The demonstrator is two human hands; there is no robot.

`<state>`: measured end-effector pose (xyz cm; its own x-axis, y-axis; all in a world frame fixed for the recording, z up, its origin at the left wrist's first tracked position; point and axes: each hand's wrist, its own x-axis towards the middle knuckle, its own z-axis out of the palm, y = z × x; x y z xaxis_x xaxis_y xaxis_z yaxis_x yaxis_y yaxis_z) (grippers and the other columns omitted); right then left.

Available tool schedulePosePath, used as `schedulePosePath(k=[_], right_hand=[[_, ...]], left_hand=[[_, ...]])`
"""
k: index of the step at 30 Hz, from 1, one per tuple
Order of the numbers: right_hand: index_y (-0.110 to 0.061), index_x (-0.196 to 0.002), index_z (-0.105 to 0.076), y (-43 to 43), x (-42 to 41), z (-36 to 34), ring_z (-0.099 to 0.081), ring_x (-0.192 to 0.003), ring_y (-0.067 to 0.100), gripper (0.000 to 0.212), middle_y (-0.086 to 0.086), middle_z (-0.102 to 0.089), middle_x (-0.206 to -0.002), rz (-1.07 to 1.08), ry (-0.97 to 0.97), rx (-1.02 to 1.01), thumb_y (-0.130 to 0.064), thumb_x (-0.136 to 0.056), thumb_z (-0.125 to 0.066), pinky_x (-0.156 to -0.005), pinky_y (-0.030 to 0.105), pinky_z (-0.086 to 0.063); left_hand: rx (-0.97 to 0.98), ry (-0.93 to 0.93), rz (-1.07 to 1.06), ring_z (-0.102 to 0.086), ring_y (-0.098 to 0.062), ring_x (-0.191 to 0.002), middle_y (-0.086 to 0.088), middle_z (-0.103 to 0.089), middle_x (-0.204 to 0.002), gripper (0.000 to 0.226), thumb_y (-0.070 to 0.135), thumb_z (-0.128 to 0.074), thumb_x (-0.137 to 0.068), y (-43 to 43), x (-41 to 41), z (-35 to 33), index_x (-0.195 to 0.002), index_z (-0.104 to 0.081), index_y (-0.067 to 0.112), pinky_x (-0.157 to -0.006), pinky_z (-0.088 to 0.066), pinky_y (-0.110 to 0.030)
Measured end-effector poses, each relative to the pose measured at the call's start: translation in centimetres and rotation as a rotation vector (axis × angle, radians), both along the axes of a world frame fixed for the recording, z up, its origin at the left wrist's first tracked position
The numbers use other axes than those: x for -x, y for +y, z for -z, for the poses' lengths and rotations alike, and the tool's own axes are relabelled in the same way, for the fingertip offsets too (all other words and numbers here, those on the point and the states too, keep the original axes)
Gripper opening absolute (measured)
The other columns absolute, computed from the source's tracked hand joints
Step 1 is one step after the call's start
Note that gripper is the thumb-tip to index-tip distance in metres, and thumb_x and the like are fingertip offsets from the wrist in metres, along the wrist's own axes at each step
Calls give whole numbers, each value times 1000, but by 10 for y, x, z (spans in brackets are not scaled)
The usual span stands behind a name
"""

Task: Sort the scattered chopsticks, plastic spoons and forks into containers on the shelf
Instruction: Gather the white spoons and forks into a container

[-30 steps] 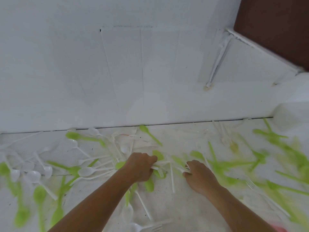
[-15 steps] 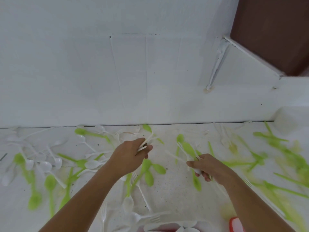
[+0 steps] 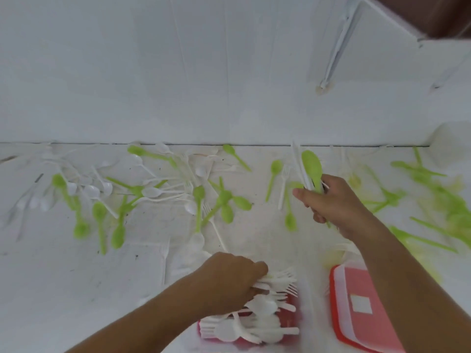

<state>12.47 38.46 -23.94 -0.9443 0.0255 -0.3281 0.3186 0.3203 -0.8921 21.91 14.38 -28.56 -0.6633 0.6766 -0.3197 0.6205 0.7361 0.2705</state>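
Forks (image 3: 283, 279): left hand (image 3: 229, 278), clutching them, now reaches red container (image 3: 292, 301).
Green spoon (image 3: 312, 166): I see right hand (image 3: 331, 202) grasping it.

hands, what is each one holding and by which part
The left hand grips a bunch of white forks by their handles; the right hand grips a green spoon and white utensils by the handles.

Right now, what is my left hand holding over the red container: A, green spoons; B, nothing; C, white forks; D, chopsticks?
C: the left hand grips a bunch of white forks over the red container; the green spoon is in the right hand.
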Motion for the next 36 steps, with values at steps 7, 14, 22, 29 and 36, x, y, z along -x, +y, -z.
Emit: schedulePosePath(k=[7, 14, 22, 29, 36], right_hand=[[-28, -103, -71, -38, -85, -39, -74, -88, 18, 38, -1, -76, -96, -389, 53, -120, -57, -79, -80, -88, 44, -58], [-26, -104, -56, -73, -115, 13, -64, -90, 17, 21, -5, -65, -103, -781, -67, -611, -37, -89, -67, -76, 35, -52], [-25, -155, -13, -104, -130, 37, -48, -119, 33, 90, 9, -24, -145, -1133, -6, -1125, -33, -85, -69, -91, 43, -46], [-35, -109, -71, -138, -52, -17, -67, -89, 17, 20, -11, -70, -93, -705, 159, -828, -41, -94, -59, -82, 32, -56], [-14, -79, -57, -247, 39, 76, -63, -62, 19, 17, 2, -65, -72, -647, -231, -1016, -27, -79, -69, -67, 29, -56]], left_hand=[[-166, -272, -117, -47, -9, -133, 12, -47, -146, 73, 27, -72, -90, 2, -13, 21, -155, -38, 31, -109, -42, -29], [-569, -405, -555, -72, -5, -97, 9, -78, -100, 28, 2, -68, -92, -83, -16, -23, -102, -80, 25, -93, -56, -28], [-638, -111, -1055, -75, -10, -90, 6, -79, -95, 39, -2, -60, -98, -176, -6, -44, -93, -82, 30, -87, -61, -38], [-440, -70, -1077, -65, 2, -71, 31, -70, -83, 20, 17, -71, -94, -214, -13, -16, -91, -78, 35, -60, -48, -12], [377, -195, -602, -65, -22, -100, 1, -64, -108, 90, 96, -54, -68, -171, -16, 52, -115, -58, 19, -76, -44, -34]])
